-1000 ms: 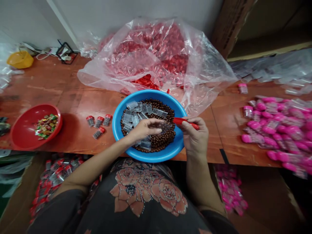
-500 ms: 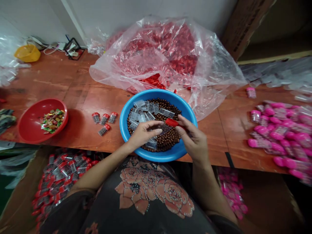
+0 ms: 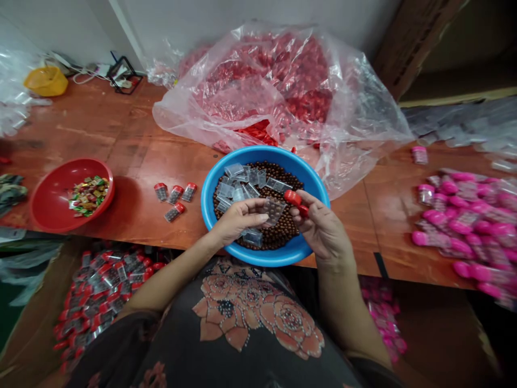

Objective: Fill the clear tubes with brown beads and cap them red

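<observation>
Across the frame, a reddish-brown bench (image 3: 129, 137). At top centre, a clear plastic bag (image 3: 278, 86) full of red pieces. At centre, a blue basin (image 3: 207, 202) with brown beads (image 3: 278, 233) and loose clear cases (image 3: 278, 185) inside. At right, a pile of pink-capped containers (image 3: 468, 215). In the upper right, a cardboard panel (image 3: 420, 43) with dark print, too dim and blurred to read. At left, a red bowl (image 3: 50, 196) with small colourful wrapped pieces (image 3: 89, 195). Above the basin, both hands apart but near each other: right hand (image 3: 325, 226) closed round red caps, left hand (image 3: 240, 220) pinching a clear container between thumb and fingers. Just left of the basin, four red-capped containers (image 3: 174, 212). Between the hands, directly over the beads, the clear container (image 3: 275, 211). Just beside its upper right, at the right fingertips, the red caps (image 3: 293, 198).
</observation>
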### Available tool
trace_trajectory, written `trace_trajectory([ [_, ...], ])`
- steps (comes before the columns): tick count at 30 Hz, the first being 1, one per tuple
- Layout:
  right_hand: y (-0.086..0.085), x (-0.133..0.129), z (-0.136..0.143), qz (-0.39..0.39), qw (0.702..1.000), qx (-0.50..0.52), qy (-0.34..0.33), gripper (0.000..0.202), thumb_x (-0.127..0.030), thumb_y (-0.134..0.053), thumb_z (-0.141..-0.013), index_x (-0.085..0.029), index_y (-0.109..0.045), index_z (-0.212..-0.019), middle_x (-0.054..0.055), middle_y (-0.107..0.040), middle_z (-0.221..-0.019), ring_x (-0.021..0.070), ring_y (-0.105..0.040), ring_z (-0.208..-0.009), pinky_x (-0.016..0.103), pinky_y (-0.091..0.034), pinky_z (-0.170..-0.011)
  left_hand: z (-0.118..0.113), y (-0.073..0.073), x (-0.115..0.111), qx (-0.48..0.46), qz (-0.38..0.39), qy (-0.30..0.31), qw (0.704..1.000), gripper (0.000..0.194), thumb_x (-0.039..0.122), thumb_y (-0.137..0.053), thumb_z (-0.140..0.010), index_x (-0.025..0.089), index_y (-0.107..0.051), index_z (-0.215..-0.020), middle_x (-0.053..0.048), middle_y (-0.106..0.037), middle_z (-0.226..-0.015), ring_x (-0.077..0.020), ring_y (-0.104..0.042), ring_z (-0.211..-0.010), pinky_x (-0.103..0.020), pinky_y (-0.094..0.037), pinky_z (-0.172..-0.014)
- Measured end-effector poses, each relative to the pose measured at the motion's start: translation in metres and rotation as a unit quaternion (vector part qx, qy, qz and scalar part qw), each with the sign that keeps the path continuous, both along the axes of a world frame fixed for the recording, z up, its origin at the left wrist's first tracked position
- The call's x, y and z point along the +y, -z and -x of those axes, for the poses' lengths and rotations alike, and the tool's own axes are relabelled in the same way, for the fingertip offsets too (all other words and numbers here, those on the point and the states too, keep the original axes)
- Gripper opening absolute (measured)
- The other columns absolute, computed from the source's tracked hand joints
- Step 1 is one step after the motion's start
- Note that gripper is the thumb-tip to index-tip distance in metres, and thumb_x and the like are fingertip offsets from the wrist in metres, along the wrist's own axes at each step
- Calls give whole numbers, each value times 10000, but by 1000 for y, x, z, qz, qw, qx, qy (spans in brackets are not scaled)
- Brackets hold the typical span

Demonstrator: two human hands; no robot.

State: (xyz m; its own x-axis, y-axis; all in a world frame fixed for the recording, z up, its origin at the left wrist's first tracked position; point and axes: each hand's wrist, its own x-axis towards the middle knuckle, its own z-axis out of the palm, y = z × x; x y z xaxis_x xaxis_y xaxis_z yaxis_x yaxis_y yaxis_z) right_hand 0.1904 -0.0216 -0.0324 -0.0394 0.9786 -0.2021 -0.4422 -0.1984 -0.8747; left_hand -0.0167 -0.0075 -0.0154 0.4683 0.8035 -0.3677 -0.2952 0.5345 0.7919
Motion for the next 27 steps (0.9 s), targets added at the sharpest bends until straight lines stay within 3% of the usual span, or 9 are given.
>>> trace_trajectory([
  [3,1,-2,2,-9,999,-38,-6,370,-391,-866,-656,-266,-746,-982,-3,-737,-889,82,-617,-616,224,-556,-568,1,-4,-1,-13,16,0,1000,380,181,-730,-723,160,-694,-1101,-84,-723,-1065,-181,-690,-938,-312,-569,-845],
  [7,3,-2,6,-56,993,-98,31,329,-390,-782,-767,-312,-713,-1080,-27,-706,-888,89,-619,-628,245,-551,-586,2,-4,-4,-5,5,0,1000,381,212,-727,-744,166,-703,-1122,-84,-729,-1091,-184,-695,-946,-329,-567,-875],
  [9,4,-2,6,-68,988,-136,37,284,-409,-738,-812,-312,-716,-1079,-31,-694,-857,88,-611,-628,239,-535,-590,3,0,-5,23,-39,-3,999,402,220,-738,-749,185,-705,-1148,-81,-722,-1146,-193,-681,-1021,-344,-551,-922],
  [15,-4,-3,6,-132,949,-281,-45,273,-476,-610,-908,-251,-735,-999,-9,-639,-756,99,-532,-621,223,-441,-547,5,4,-7,131,-173,-8,976,393,271,-717,-802,211,-707,-1190,-72,-711,-1216,-198,-651,-1127,-388,-456,-1068],
  [22,-3,-2,10,-93,964,-240,-60,293,-488,-551,-944,-267,-680,-1087,-69,-482,-558,75,-393,-447,201,-302,-417,8,8,-7,161,-215,14,963,379,270,-692,-828,234,-705,-1205,-59,-707,-1231,-197,-638,-1151,-367,-439,-1074],
  [27,-4,0,7,-156,917,-359,-74,282,-461,-526,-961,-260,-699,-1054,-39,-568,-651,90,-498,-529,219,-396,-494,10,13,-6,197,-244,12,949,373,268,-676,-837,243,-712,-1208,-55,-709,-1217,-196,-642,-1125,-359,-444,-1057],
])
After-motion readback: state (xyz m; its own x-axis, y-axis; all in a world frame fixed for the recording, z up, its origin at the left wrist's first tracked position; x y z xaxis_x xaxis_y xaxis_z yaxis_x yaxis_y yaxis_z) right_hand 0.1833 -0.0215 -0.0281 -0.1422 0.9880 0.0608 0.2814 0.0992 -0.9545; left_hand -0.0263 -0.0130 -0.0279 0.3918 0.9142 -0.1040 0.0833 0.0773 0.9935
